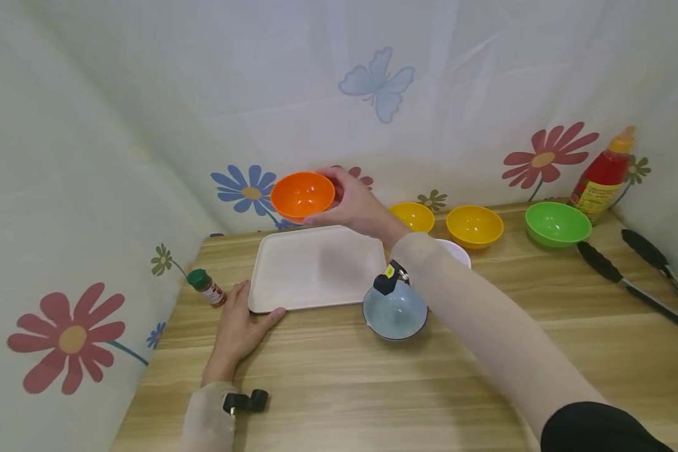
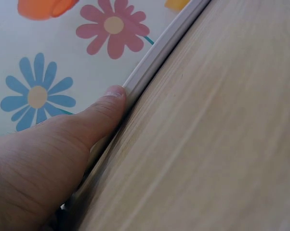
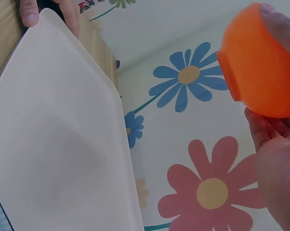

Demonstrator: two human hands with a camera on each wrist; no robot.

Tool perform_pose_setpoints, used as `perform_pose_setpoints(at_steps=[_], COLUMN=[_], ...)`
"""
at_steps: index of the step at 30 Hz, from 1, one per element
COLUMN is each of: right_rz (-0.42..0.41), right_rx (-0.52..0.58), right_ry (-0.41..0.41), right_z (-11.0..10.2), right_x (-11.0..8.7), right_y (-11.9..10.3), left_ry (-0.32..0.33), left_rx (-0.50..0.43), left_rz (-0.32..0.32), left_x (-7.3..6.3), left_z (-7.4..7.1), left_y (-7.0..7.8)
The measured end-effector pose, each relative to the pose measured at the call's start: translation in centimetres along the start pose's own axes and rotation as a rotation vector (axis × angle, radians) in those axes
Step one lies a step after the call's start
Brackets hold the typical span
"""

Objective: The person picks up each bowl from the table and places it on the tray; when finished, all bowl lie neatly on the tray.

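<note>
In the head view my right hand (image 1: 353,204) holds up an orange bowl (image 1: 302,196) over the back edge of a white rectangular tray (image 1: 316,267). The bowl's opening faces the head camera. From the right wrist view, the thumb lies on one side of the bowl and the fingers on the other. My left hand (image 1: 240,329) grips the tray's near left corner. Its thumb (image 2: 106,113) presses along the front rim in the left wrist view, where the other fingers are hidden. The tray lies flat on the wooden table.
A green-capped spice jar (image 1: 207,287) stands left of the tray. A blue-grey bowl (image 1: 395,314) sits by its near right corner. Behind my right arm are yellow bowls (image 1: 474,226) and a partly hidden white dish (image 1: 456,252). Farther right are a green bowl (image 1: 557,224), red sauce bottle (image 1: 601,179) and black-tipped tongs (image 1: 638,292).
</note>
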State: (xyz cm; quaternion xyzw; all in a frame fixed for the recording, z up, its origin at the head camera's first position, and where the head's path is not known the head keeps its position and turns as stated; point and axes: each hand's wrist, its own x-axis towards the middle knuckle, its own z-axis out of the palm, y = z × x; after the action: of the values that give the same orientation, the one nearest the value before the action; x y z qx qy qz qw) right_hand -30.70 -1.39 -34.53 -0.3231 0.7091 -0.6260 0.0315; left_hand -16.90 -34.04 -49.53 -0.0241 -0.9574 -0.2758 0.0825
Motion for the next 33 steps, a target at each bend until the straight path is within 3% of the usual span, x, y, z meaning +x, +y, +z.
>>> perform_pose_setpoints(at_steps=[12, 19, 25, 33], right_rz=[0.048, 0.074, 0.075, 0.150], right_rx=[-0.045, -0.037, -0.003, -0.043], right_ry=[-0.008, -0.040, -0.077, -0.092], right_z=[1.9, 2.7, 4.5, 6.2], right_x=[1.4, 2.6, 3.4, 4.0], right_y=[1.7, 3.1, 4.3, 5.6], left_ry=[0.021, 0.003, 0.002, -0.019], left_rx=[-0.021, -0.016, -0.010, 0.009], left_rz=[0.038, 0.015, -0.014, -0.037], left_x=[0.6, 1.0, 0.6, 0.4], left_z=[0.6, 0.5, 0.2, 0.2], left_y=[0.4, 0.7, 0.2, -0.1])
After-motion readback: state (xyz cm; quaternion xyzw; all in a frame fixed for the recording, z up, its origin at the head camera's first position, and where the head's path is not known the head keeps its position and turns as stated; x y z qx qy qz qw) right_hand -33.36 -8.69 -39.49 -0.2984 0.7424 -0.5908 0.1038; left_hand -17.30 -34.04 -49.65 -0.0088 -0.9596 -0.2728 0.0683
